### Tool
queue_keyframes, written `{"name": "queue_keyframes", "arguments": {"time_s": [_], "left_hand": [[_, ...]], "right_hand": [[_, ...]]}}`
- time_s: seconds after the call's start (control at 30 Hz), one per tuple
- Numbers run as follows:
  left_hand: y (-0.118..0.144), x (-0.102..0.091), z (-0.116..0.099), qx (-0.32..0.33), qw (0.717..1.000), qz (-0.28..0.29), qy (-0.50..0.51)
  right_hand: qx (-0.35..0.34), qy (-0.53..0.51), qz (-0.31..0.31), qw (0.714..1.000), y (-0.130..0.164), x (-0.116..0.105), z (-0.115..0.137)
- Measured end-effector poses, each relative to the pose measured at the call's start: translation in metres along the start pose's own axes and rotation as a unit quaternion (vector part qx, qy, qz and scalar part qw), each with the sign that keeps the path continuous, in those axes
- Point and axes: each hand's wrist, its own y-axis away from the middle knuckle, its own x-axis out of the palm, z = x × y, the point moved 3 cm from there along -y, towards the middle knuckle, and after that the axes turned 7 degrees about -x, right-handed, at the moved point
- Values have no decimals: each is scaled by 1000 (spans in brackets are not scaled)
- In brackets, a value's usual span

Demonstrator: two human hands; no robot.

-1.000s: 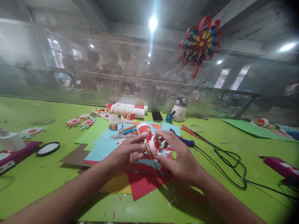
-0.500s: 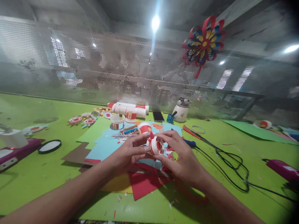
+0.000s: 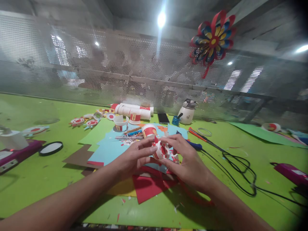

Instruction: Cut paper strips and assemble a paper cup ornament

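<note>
Between my two hands is a small white paper cup piece (image 3: 160, 152) with red patches on its round end and a red point sticking up from its rim. My left hand (image 3: 139, 154) grips its left side with thumb and fingers. On the other side my right hand (image 3: 184, 155) holds it, fingers at the top and thumb underneath. The piece is raised over sheets of coloured paper, among them a light blue sheet (image 3: 106, 150) and a red sheet (image 3: 149, 189). A red and white paper cup (image 3: 149, 131) stands just behind my fingers.
Pens (image 3: 132, 132) and paper scraps lie behind my left hand. Farther back are cut cups (image 3: 121, 123), stacked cups (image 3: 134, 113), a phone (image 3: 163, 118) and a white bottle (image 3: 187, 111). A black cable (image 3: 240, 163) coils at right; power strips (image 3: 292, 175) sit at both sides.
Both hands keep hold of the cup piece, which has turned slightly. My left fingers have shifted a little on its side. The camera view has moved a little.
</note>
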Motion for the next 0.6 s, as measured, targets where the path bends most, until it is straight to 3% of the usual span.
{"name": "queue_keyframes", "arguments": {"time_s": [0.23,0.43,0.53,0.6], "left_hand": [[0,-2,6,-49,997,-19,-51],[0,1,5,-67,996,42,-38],[2,3,9,-85,990,85,-67],[3,5,12,-91,987,109,-80]], "right_hand": [[28,15,6,999,3,7,-6],[81,-9,-87,993,0,-11,-17],[146,-142,-16,979,-1,-10,-27],[193,-244,40,949,2,-5,-30]]}}
